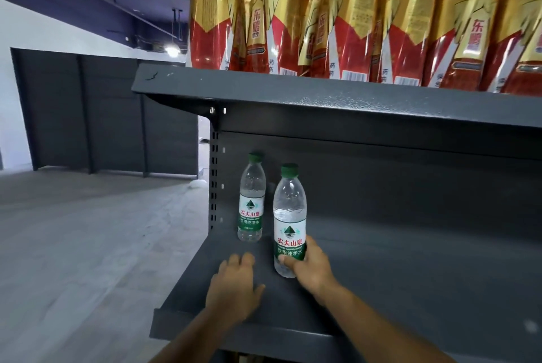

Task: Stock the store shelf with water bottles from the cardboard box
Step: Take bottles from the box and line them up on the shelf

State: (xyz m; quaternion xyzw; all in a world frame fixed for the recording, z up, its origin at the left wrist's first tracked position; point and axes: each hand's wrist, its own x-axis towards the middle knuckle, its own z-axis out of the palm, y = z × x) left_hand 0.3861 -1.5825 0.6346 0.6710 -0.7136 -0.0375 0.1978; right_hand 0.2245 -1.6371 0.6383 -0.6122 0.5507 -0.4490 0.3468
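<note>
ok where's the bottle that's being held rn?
In the head view the held water bottle stands upright on the lower shelf, gripped low by the right hand, just right of and in front of the second bottle.

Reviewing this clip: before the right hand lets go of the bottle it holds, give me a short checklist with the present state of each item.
1. Right hand grips the held bottle at its label: ok.
2. Held bottle upright, green cap on: ok.
3. Its base fully resting on the lower shelf: cannot tell; the fingers hide part of the base.
4. Gap to the placed bottle behind and to the left, the two not touching: ok.
5. Left hand lies on the shelf, holding nothing, out of the bottle's way: ok.
6. Free shelf space to the right for more bottles: ok.
</note>
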